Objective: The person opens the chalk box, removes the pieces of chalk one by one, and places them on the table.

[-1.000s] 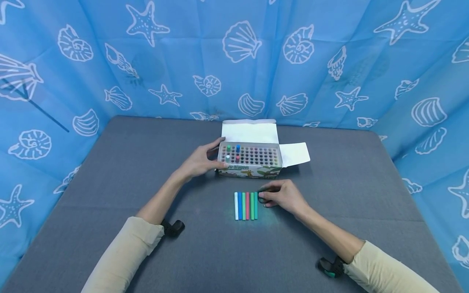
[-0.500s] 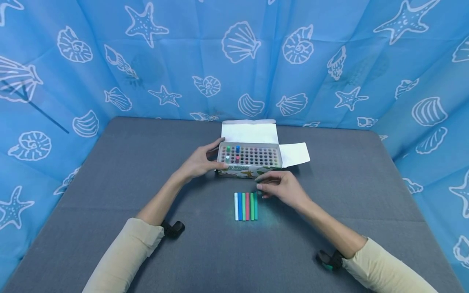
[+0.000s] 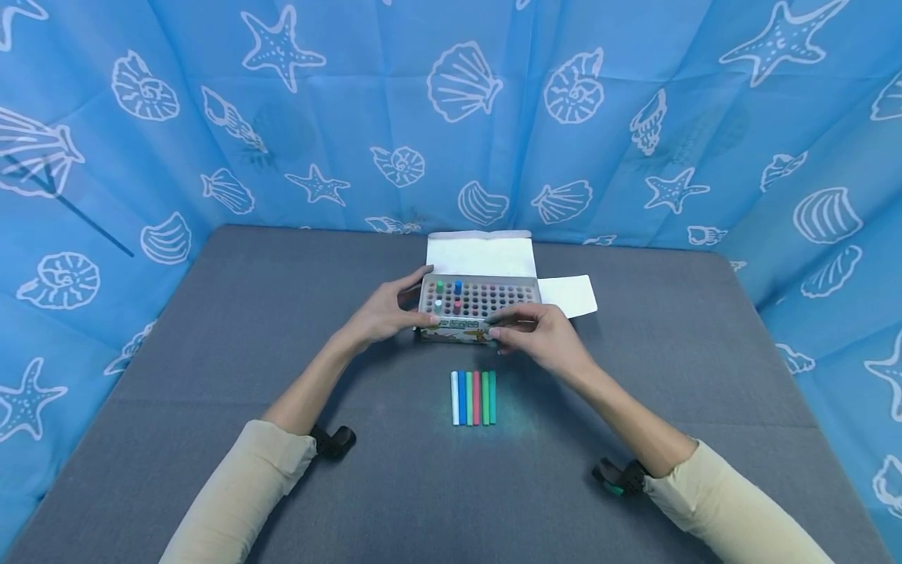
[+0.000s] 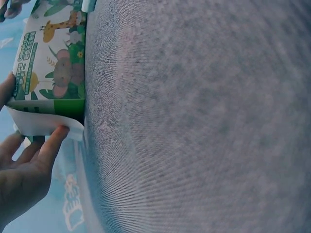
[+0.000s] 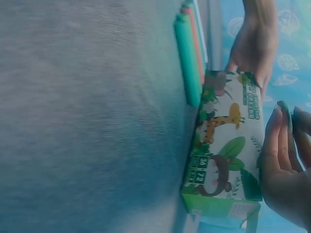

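Note:
My left hand (image 3: 384, 313) grips the left end of an open chalk box (image 3: 451, 334), thumb along its front and fingers behind. In the left wrist view, fingertips touch a white end flap (image 4: 41, 122). Inside the box a grid of holes holds a few upright chalks: green (image 3: 440, 287), blue (image 3: 458, 287), white (image 3: 438, 305) and red (image 3: 457, 307). My right hand (image 3: 546, 338) is at the box's front right, stained fingertips over the front edge, thumb near them, nothing visible between. Several chalks lie in a row before the box, from white (image 3: 454, 398) to teal (image 3: 492, 398).
The box's white lid (image 3: 481, 255) stands raised at the back, and a side flap (image 3: 568, 296) sticks out to the right. A grey cloth covers the table (image 3: 395, 486). Behind it hangs a blue curtain (image 3: 359, 102) with shells and starfish.
My right hand has moved from beside the teal chalk up and away to the box's front right edge. The row of chalks and my left hand on the box stay as they were.

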{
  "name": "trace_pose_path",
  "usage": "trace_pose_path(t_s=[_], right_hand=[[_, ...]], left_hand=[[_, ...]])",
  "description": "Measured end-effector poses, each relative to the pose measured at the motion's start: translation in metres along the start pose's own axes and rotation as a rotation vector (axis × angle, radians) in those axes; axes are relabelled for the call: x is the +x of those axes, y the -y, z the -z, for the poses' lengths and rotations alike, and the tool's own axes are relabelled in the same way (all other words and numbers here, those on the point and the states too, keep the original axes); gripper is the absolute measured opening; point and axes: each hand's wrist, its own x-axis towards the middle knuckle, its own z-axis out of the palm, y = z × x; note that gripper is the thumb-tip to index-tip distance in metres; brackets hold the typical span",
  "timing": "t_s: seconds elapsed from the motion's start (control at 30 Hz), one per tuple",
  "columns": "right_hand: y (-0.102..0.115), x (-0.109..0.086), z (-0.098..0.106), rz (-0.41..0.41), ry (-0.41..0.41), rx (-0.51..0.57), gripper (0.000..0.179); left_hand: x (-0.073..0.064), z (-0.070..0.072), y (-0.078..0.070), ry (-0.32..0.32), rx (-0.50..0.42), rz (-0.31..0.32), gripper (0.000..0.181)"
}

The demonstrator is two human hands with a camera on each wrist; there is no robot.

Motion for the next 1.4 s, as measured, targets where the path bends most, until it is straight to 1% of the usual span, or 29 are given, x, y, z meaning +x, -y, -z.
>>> trace_pose_path(t_s=[0.23,0.4,0.53,0.57,0.73,0.77,0.8,0.93,1.03,1.2,1.4], right_hand=[[0.011,0.016,0.001,0.055,-0.034,-0.041,0.025],[0.015,0.027,0.000,0.058,-0.051,-0.065,0.025],[0.014,0.036,-0.002,0.066,-0.071,-0.110,0.024],[0.019,0.036,-0.003,0.058,-0.073,-0.114,0.024],[0.014,0.047,-0.004,0.049,-0.069,-0.090,0.027],[0.013,0.049,-0.004,0.049,-0.072,-0.094,0.026],[0.007,0.054,-0.004,0.057,-0.075,-0.097,0.026],[0.005,0.060,-0.005,0.054,-0.091,-0.126,0.025],[0.005,0.063,-0.005,0.041,-0.094,-0.124,0.023],[0.006,0.069,-0.006,0.019,-0.067,-0.108,0.026],[0.006,0.077,-0.009,-0.014,-0.040,-0.175,0.031]], left_hand=[[0.001,0.001,0.001,0.009,-0.023,-0.011,0.093],[0.000,0.001,0.000,0.010,-0.051,-0.025,0.092],[0.000,0.001,0.000,0.013,-0.058,-0.037,0.092],[0.000,0.001,0.001,0.013,-0.059,-0.038,0.092],[0.000,0.001,0.002,0.020,-0.068,-0.037,0.092],[0.000,0.001,0.002,0.019,-0.067,-0.034,0.092],[0.000,0.001,0.002,0.019,-0.068,-0.032,0.092],[0.000,0.001,0.002,0.017,-0.064,-0.026,0.092],[0.001,0.001,0.001,0.019,-0.054,-0.032,0.092],[0.001,0.001,0.001,0.020,-0.052,-0.038,0.092],[0.000,0.002,0.000,0.020,-0.058,-0.037,0.091]])
